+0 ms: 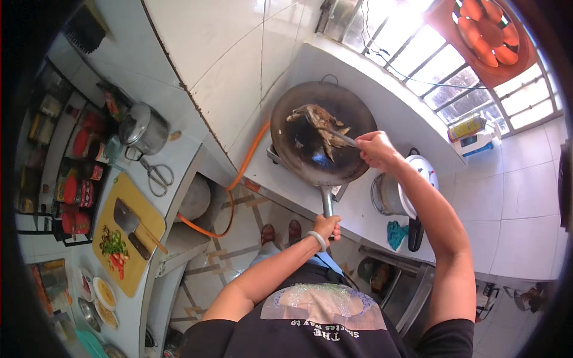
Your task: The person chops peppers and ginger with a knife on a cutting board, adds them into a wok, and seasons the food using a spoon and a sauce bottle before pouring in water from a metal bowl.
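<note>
My left hand (327, 227) is closed around the metal handle (327, 201) of a dark wok (291, 154). A whole browned piece of meat or fish (320, 120) lies inside the wok; its exact kind is unclear. In my right hand (377, 150), above the wok's right rim, is a slim metal utensil (338, 135) that reaches onto the browned piece. The far tip of the utensil is hard to make out. Beneath the wok, part of a gas stove (274, 155) shows.
Right of the wok stand a lidded pressure cooker (423, 172) and a teal cloth (396, 235). An orange gas hose (249, 156) runs down at left. The left counter holds a yellow cutting board (130, 286) with a cleaver (126, 216) and chopped peppers, scissors (160, 179) and a steel pot (150, 132).
</note>
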`<action>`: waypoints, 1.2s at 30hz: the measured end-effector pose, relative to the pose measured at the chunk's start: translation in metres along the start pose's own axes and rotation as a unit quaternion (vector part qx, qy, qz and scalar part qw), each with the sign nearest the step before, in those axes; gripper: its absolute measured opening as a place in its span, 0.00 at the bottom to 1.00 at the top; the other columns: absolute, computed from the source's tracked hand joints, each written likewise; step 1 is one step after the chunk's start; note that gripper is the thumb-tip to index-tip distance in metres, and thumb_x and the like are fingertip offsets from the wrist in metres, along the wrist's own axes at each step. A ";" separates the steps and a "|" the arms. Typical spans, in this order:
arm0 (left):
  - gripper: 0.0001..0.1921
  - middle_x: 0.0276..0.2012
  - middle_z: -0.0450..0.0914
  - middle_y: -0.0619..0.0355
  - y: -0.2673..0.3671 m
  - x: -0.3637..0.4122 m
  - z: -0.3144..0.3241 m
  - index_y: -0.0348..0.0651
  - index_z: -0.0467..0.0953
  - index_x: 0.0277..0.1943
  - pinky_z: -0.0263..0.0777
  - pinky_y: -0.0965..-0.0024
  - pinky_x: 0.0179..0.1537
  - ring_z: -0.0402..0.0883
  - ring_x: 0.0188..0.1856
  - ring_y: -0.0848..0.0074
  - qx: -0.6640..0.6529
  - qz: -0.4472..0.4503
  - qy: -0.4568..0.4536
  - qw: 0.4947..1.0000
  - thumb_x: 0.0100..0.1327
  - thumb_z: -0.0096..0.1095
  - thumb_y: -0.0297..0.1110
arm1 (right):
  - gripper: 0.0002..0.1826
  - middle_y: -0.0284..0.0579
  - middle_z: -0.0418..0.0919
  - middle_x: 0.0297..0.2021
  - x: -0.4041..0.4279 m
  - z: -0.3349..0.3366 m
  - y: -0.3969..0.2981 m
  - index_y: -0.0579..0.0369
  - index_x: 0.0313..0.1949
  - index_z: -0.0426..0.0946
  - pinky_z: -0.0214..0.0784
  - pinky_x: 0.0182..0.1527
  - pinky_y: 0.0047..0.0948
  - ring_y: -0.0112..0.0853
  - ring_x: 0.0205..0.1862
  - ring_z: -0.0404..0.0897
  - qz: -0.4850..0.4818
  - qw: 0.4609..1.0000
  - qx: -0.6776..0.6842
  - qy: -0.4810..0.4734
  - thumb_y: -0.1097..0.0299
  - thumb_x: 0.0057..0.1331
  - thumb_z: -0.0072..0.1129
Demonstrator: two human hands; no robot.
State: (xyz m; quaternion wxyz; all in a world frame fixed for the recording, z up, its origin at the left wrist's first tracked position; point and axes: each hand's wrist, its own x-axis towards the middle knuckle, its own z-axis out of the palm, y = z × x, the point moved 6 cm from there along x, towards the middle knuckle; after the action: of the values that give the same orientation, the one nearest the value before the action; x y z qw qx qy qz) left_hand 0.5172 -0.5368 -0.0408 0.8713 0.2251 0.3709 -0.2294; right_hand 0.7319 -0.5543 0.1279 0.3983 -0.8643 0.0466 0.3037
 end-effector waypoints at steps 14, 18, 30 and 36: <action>0.09 0.17 0.64 0.63 0.025 -0.012 -0.018 0.43 0.62 0.26 0.55 0.76 0.11 0.61 0.13 0.84 0.081 0.002 0.039 0.996 0.57 0.54 0.23 | 0.11 0.37 0.72 0.17 -0.091 -0.048 -0.023 0.57 0.39 0.81 0.59 0.12 0.23 0.22 0.14 0.69 0.028 0.947 -0.313 -0.075 0.69 0.60 0.53; 0.09 0.16 0.64 0.62 0.026 -0.012 -0.017 0.42 0.62 0.26 0.55 0.75 0.10 0.61 0.12 0.84 0.097 0.011 0.045 0.994 0.57 0.53 0.23 | 0.09 0.64 0.78 0.31 -0.053 0.007 0.012 0.66 0.30 0.77 0.71 0.42 0.44 0.56 0.39 0.78 -0.138 0.884 -0.441 -0.065 0.79 0.50 0.49; 0.08 0.17 0.63 0.63 0.042 -0.019 -0.030 0.42 0.62 0.26 0.54 0.76 0.11 0.60 0.14 0.85 0.136 -0.008 0.048 0.990 0.57 0.53 0.23 | 0.08 0.59 0.80 0.33 0.009 -0.022 -0.036 0.61 0.30 0.80 0.74 0.42 0.41 0.50 0.39 0.80 -0.179 0.812 -0.547 0.101 0.76 0.50 0.56; 0.09 0.17 0.63 0.63 0.053 -0.027 -0.032 0.42 0.61 0.25 0.55 0.76 0.11 0.59 0.14 0.85 0.152 -0.016 0.044 0.987 0.57 0.53 0.23 | 0.06 0.56 0.81 0.32 -0.046 -0.032 -0.094 0.58 0.29 0.81 0.75 0.37 0.36 0.42 0.36 0.82 -0.196 0.640 -0.737 0.095 0.77 0.50 0.57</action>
State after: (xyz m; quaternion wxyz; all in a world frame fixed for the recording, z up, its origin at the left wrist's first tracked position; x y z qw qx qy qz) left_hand 0.5133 -0.4705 -0.0286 0.8059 0.3587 0.3735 -0.2868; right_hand 0.7405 -0.5213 0.2320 -0.3267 -0.8846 -0.3257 0.0689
